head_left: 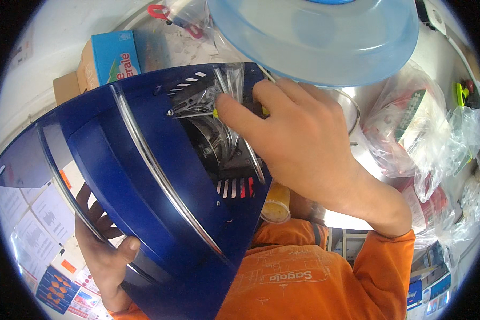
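A dark blue metal housing (165, 213) with curved chrome rods (144, 149) stands tilted before me. My left hand (104, 242) grips its lower left side by an outer rod, thumb in front and fingers partly hidden behind. My right hand (304, 133) is closed at the upper right corner, over an opening with dark mechanical parts (205, 144). Its fingers hold what looks like a screwdriver (194, 116): bits of yellow show at the fingers, and a thin shaft points at a screw (170, 112). Clear plastic film (232, 85) covers part of the opening.
A large translucent bowl-shaped cover with blue rim (325, 48) lies at the far side. Clear plastic bags (405, 128) fill the right. A blue carton (114, 56) and red-handled scissors (160, 12) are at the back left. A yellow-filled cup (276, 205) stands beside the housing.
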`<action>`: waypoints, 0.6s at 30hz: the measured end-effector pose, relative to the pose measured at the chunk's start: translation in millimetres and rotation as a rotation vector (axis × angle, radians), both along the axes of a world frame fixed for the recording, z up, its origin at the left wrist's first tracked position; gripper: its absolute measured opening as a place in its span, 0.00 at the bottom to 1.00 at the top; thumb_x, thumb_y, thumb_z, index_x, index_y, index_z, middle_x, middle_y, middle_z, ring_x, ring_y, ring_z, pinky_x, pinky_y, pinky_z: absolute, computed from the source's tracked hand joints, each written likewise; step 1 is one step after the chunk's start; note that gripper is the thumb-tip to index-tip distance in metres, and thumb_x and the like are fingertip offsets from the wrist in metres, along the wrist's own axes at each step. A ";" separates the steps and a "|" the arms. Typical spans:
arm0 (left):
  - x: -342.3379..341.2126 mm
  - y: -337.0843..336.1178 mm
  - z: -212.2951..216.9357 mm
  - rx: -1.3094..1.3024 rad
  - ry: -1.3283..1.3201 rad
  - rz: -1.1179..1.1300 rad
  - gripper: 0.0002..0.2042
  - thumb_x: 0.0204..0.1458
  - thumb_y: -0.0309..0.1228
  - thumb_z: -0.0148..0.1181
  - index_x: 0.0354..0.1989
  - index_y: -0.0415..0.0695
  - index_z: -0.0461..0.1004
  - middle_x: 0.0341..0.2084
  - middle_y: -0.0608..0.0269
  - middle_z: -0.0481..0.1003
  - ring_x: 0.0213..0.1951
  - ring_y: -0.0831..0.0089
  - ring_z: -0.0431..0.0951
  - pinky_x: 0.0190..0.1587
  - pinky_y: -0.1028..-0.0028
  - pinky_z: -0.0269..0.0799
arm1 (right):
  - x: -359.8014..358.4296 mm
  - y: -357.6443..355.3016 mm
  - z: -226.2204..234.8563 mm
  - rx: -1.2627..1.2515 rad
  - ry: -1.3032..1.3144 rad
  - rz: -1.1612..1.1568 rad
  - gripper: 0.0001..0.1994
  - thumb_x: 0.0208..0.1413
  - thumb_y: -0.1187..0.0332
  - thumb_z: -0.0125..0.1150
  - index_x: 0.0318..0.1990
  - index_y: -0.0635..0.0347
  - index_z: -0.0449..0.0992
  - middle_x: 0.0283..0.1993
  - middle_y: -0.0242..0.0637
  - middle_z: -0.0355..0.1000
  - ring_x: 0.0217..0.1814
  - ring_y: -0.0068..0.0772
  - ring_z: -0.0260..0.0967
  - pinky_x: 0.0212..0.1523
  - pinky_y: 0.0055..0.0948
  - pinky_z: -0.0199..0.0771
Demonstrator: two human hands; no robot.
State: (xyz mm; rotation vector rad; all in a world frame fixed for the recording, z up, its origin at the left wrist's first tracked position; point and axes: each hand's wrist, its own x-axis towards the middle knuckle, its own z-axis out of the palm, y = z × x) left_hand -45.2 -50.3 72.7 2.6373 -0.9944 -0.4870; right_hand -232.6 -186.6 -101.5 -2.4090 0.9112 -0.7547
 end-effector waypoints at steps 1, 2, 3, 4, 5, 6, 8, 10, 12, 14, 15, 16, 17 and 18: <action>-0.5 -0.6 -0.2 0.000 -0.006 -0.007 0.55 0.26 0.51 0.76 0.60 0.24 0.57 0.37 0.39 0.77 0.32 0.60 0.83 0.28 0.73 0.81 | 0.2 -0.1 2.5 -0.004 0.006 -0.005 0.10 0.43 0.68 0.58 0.37 0.51 0.75 0.27 0.32 0.69 0.29 0.30 0.71 0.28 0.28 0.70; 0.3 -0.5 0.0 0.000 0.003 -0.007 0.55 0.26 0.51 0.76 0.60 0.24 0.57 0.37 0.39 0.77 0.32 0.60 0.83 0.28 0.73 0.81 | 0.9 -0.1 4.6 -0.008 0.011 -0.009 0.10 0.43 0.68 0.58 0.36 0.51 0.75 0.27 0.32 0.68 0.29 0.30 0.71 0.27 0.28 0.70; 1.5 0.0 0.2 0.000 0.012 -0.007 0.55 0.26 0.51 0.77 0.60 0.24 0.57 0.37 0.39 0.77 0.32 0.60 0.83 0.28 0.73 0.81 | 1.2 0.0 6.1 -0.006 0.017 -0.015 0.10 0.43 0.67 0.58 0.36 0.51 0.75 0.27 0.31 0.68 0.29 0.30 0.71 0.27 0.28 0.69; 2.3 0.4 0.5 0.000 0.020 -0.007 0.55 0.26 0.51 0.77 0.60 0.24 0.57 0.37 0.40 0.77 0.32 0.60 0.83 0.28 0.73 0.81 | 1.5 0.1 7.4 -0.004 0.023 -0.022 0.09 0.43 0.67 0.58 0.36 0.51 0.75 0.27 0.31 0.68 0.29 0.30 0.71 0.27 0.28 0.69; 2.5 0.9 0.3 -0.002 0.024 -0.004 0.55 0.26 0.51 0.77 0.60 0.24 0.57 0.37 0.40 0.77 0.32 0.61 0.83 0.29 0.73 0.82 | 2.0 0.5 8.2 -0.003 0.030 -0.029 0.09 0.43 0.67 0.58 0.35 0.51 0.75 0.26 0.31 0.68 0.29 0.29 0.71 0.27 0.28 0.69; 2.6 1.2 0.2 -0.004 0.028 -0.001 0.55 0.26 0.51 0.77 0.60 0.24 0.57 0.37 0.40 0.77 0.32 0.61 0.83 0.29 0.73 0.82 | 2.8 0.9 8.3 -0.006 0.028 -0.030 0.09 0.43 0.67 0.59 0.35 0.51 0.75 0.26 0.31 0.68 0.30 0.29 0.71 0.27 0.28 0.69; 3.9 0.3 4.1 0.058 0.086 0.003 0.56 0.28 0.52 0.77 0.62 0.27 0.54 0.41 0.42 0.75 0.37 0.62 0.81 0.32 0.74 0.79 | 4.1 0.8 8.1 -0.012 0.024 -0.034 0.09 0.43 0.67 0.59 0.34 0.51 0.75 0.26 0.31 0.67 0.30 0.29 0.71 0.27 0.27 0.69; 7.3 -1.8 14.2 0.187 0.194 0.002 0.59 0.33 0.56 0.76 0.67 0.31 0.49 0.49 0.45 0.71 0.46 0.65 0.77 0.39 0.75 0.75 | 0.3 -1.7 10.4 -0.006 0.041 -0.004 0.08 0.43 0.67 0.59 0.34 0.51 0.74 0.26 0.31 0.67 0.30 0.29 0.71 0.27 0.27 0.69; 5.4 -2.1 12.9 0.174 0.195 0.007 0.59 0.33 0.56 0.76 0.66 0.31 0.49 0.48 0.46 0.71 0.44 0.65 0.78 0.37 0.76 0.76 | -0.4 -1.9 9.2 0.005 0.043 0.019 0.11 0.42 0.69 0.58 0.37 0.49 0.74 0.27 0.30 0.66 0.30 0.30 0.70 0.26 0.29 0.69; 5.5 -1.6 12.1 0.164 0.192 0.004 0.59 0.33 0.56 0.76 0.66 0.31 0.49 0.47 0.47 0.72 0.43 0.66 0.78 0.36 0.77 0.76 | -0.8 -1.1 5.7 0.023 0.045 0.021 0.18 0.40 0.73 0.58 0.43 0.44 0.74 0.28 0.30 0.63 0.30 0.32 0.69 0.25 0.31 0.68; 6.6 -0.8 11.6 0.161 0.189 0.000 0.59 0.33 0.56 0.76 0.66 0.31 0.49 0.47 0.47 0.72 0.43 0.66 0.78 0.35 0.77 0.75 | -1.5 -1.0 5.0 0.033 0.041 0.018 0.19 0.40 0.73 0.58 0.43 0.44 0.74 0.28 0.30 0.63 0.30 0.32 0.69 0.25 0.32 0.69; 7.2 -0.6 11.2 0.158 0.184 -0.004 0.59 0.32 0.56 0.76 0.66 0.31 0.49 0.46 0.47 0.72 0.42 0.67 0.78 0.34 0.78 0.75 | -2.2 -1.0 4.4 0.043 0.036 0.014 0.19 0.40 0.73 0.58 0.43 0.43 0.74 0.28 0.30 0.63 0.30 0.33 0.69 0.25 0.32 0.69; 7.3 -1.0 11.1 0.156 0.187 -0.001 0.59 0.32 0.57 0.76 0.66 0.31 0.49 0.46 0.47 0.73 0.42 0.67 0.78 0.34 0.78 0.75 | -2.2 -1.1 4.3 0.054 0.031 0.011 0.19 0.40 0.73 0.58 0.43 0.43 0.74 0.28 0.30 0.63 0.30 0.33 0.69 0.25 0.32 0.69; 6.8 -1.7 10.9 0.155 0.190 0.001 0.59 0.32 0.57 0.76 0.66 0.31 0.49 0.46 0.48 0.73 0.41 0.67 0.78 0.34 0.78 0.75 | -2.1 -1.2 4.8 0.058 0.028 0.001 0.19 0.40 0.73 0.58 0.43 0.43 0.74 0.28 0.30 0.63 0.30 0.34 0.69 0.25 0.33 0.69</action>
